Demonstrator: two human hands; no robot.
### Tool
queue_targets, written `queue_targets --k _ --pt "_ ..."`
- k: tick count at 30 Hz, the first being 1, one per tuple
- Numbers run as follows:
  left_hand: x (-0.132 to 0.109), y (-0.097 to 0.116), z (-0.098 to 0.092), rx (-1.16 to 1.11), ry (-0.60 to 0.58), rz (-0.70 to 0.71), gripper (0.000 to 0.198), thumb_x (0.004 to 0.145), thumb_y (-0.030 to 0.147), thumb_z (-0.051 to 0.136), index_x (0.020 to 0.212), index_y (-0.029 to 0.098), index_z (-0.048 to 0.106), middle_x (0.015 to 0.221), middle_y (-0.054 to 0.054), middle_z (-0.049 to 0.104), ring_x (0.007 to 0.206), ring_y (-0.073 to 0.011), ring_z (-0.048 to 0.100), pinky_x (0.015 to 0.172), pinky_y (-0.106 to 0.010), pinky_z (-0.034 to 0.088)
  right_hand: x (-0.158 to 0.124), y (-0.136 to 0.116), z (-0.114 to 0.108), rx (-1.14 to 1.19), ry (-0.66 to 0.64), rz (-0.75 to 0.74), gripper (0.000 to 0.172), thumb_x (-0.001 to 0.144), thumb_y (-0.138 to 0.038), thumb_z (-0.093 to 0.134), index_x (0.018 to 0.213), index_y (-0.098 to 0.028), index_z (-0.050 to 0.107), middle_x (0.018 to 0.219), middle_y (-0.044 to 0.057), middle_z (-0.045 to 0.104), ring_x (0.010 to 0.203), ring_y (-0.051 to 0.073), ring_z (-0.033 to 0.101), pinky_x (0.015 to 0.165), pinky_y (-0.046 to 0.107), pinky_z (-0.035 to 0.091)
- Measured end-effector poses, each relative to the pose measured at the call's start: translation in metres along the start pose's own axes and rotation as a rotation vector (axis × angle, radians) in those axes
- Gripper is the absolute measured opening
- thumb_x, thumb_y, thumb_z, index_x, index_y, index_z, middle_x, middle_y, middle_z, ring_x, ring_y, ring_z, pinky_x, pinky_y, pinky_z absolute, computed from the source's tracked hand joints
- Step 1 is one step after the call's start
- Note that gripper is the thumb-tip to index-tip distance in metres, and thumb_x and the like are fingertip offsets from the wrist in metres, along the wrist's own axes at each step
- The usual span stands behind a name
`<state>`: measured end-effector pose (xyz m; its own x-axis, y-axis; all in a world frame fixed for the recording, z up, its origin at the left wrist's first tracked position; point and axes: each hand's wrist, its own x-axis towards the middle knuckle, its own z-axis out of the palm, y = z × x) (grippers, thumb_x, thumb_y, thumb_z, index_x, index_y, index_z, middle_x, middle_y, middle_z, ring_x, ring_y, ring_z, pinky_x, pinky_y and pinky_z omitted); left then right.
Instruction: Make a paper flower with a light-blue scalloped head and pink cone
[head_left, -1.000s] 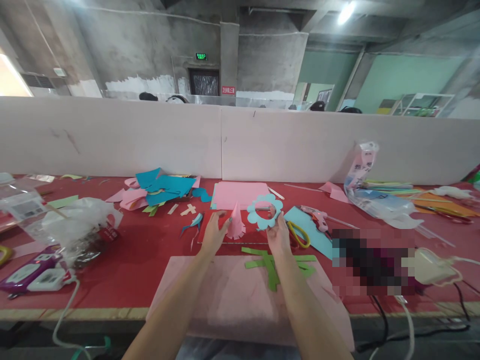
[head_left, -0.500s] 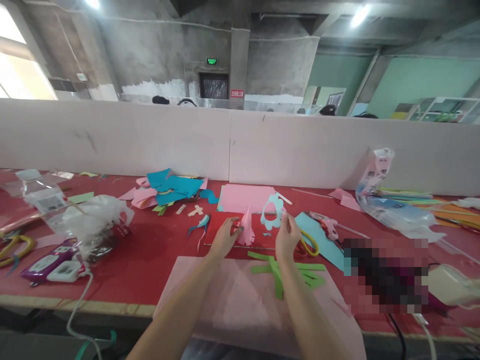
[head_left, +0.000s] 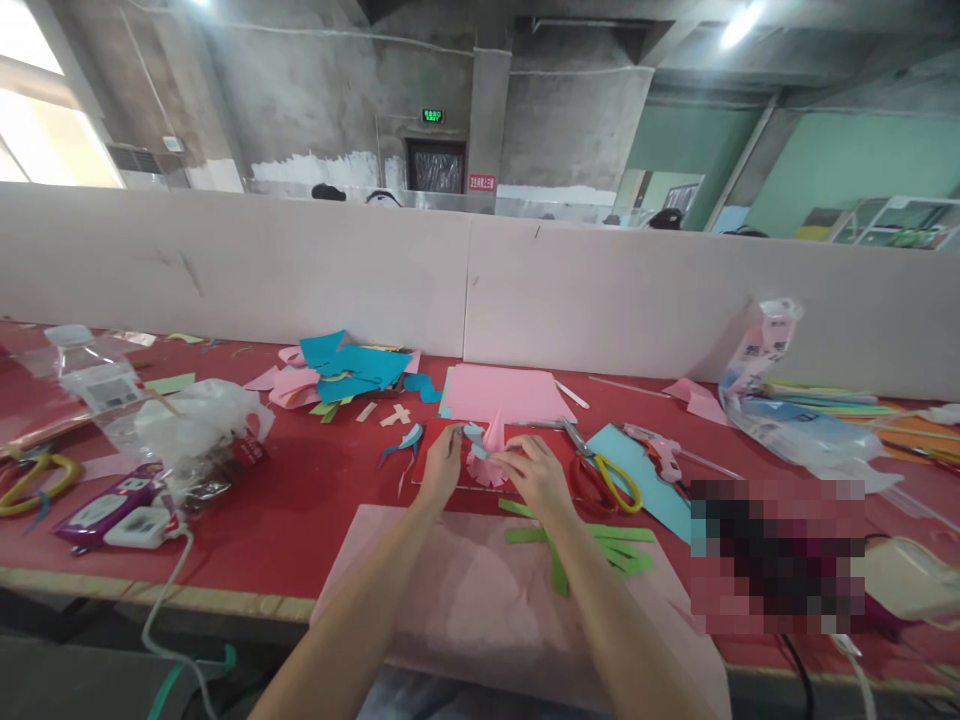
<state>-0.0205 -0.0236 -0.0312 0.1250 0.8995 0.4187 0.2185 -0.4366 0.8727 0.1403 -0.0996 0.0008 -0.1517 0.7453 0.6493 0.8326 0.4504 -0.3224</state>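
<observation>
A pink paper cone [head_left: 494, 434] with a fringed base stands upright on a red board [head_left: 431, 470]. The light-blue scalloped paper ring [head_left: 474, 436] is at the cone's left side, between my two hands. My left hand [head_left: 441, 465] pinches its left edge, fingers closed. Over the cone's base, my right hand [head_left: 538, 476] has its fingertips together at the ring's lower right part; fingers and cone partly hide the ring. Scissors with yellow and red handles [head_left: 619, 484] lie right of the board. Green paper strips [head_left: 559, 570] rest below my right hand.
Left are a plastic bottle [head_left: 97, 375], a white plastic bag [head_left: 202, 430] and a purple power strip [head_left: 112, 510]. Blue paper scraps [head_left: 360, 372] lie behind. At right are a pink glue gun [head_left: 660, 452] and a clear bag [head_left: 802, 430]. A white partition [head_left: 337, 270] closes off the back.
My right hand has brought the light-blue ring leftward to the pink cone. The left hand has let go of the cone and now grips the ring. The scissors show more fully.
</observation>
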Motion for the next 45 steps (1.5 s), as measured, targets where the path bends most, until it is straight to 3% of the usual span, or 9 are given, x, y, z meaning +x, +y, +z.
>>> queue_targets --k 6,11,15,20,23,27,32,39,45 --pt "0.005 -0.013 -0.002 0.077 0.047 -0.148 0.037 0.078 0.041 0.047 0.104 0.016 0.052 0.073 -0.003 0.062 0.067 -0.0156 0.059 0.065 -0.028 0.045 -0.013 0.0 0.007 0.046 -0.167 -0.025 0.021 0.077 -0.043 0.056 0.081 -0.027 0.069 0.083 0.003 0.06 0.082 0.019 0.052 0.077 0.031 0.04" --pt "0.006 -0.022 -0.001 0.178 -0.008 -0.137 0.033 0.073 0.026 0.052 0.105 0.017 0.052 0.071 0.0 0.063 0.063 -0.0138 0.057 0.066 -0.027 0.044 -0.019 0.012 0.008 0.107 -0.047 0.142 0.026 0.085 -0.038 0.045 0.083 -0.024 0.067 0.081 0.004 0.06 0.081 0.017 0.053 0.076 0.031 0.042" --pt "0.001 -0.016 -0.006 0.335 -0.053 -0.128 0.029 0.074 0.021 0.049 0.103 0.021 0.054 0.075 -0.001 0.063 0.067 -0.0149 0.057 0.066 -0.027 0.043 -0.022 0.031 0.016 0.042 0.054 0.194 0.023 0.083 -0.033 0.05 0.097 -0.023 0.065 0.103 0.006 0.06 0.098 0.02 0.05 0.088 0.036 0.04" --pt "-0.002 -0.004 -0.009 0.489 -0.031 0.002 0.024 0.074 0.018 0.05 0.096 0.019 0.06 0.092 -0.007 0.06 0.088 -0.0205 0.056 0.078 -0.033 0.043 -0.028 0.042 0.031 -0.028 -0.066 0.206 0.027 0.082 -0.029 0.05 0.105 -0.026 0.063 0.121 0.007 0.053 0.114 0.022 0.043 0.094 0.042 0.036" --pt "0.0 0.003 -0.008 0.354 -0.009 0.032 0.027 0.077 0.015 0.044 0.097 0.02 0.06 0.104 -0.008 0.058 0.097 -0.02 0.054 0.087 -0.034 0.041 -0.029 0.043 0.034 -0.06 -0.12 0.222 0.028 0.082 -0.028 0.05 0.108 -0.026 0.062 0.123 0.007 0.052 0.116 0.023 0.042 0.094 0.042 0.035" --pt "-0.003 0.012 -0.004 0.061 -0.142 0.051 0.034 0.084 0.023 0.035 0.115 0.02 0.051 0.121 -0.006 0.053 0.113 -0.0169 0.047 0.096 -0.032 0.036 -0.028 0.041 0.033 -0.085 -0.125 0.222 0.029 0.083 -0.027 0.049 0.109 -0.026 0.061 0.124 0.007 0.051 0.117 0.023 0.041 0.095 0.042 0.035" --pt "-0.009 0.014 0.003 0.098 -0.274 0.058 0.051 0.073 0.034 0.056 0.122 0.021 0.044 0.126 -0.007 0.049 0.116 -0.0214 0.045 0.098 -0.035 0.035 -0.028 0.037 0.03 -0.11 -0.147 0.24 0.029 0.082 -0.025 0.048 0.107 -0.026 0.062 0.123 0.007 0.051 0.116 0.024 0.042 0.094 0.042 0.036" --pt "-0.007 0.005 0.006 0.216 -0.293 -0.005 0.06 0.061 0.024 0.066 0.119 0.02 0.048 0.117 -0.011 0.056 0.109 -0.027 0.05 0.09 -0.039 0.04 -0.028 0.04 0.033 -0.019 -0.033 0.247 0.029 0.085 -0.024 0.043 0.105 -0.022 0.064 0.119 0.008 0.055 0.111 0.022 0.046 0.094 0.041 0.037" --pt "-0.004 -0.001 0.005 0.287 -0.316 0.056 0.068 0.057 0.024 0.069 0.121 0.021 0.046 0.119 -0.01 0.054 0.11 -0.0284 0.048 0.093 -0.04 0.037 -0.028 0.048 0.031 0.063 0.124 0.34 0.029 0.084 -0.025 0.041 0.1 -0.021 0.065 0.109 0.009 0.058 0.103 0.021 0.051 0.09 0.041 0.041"
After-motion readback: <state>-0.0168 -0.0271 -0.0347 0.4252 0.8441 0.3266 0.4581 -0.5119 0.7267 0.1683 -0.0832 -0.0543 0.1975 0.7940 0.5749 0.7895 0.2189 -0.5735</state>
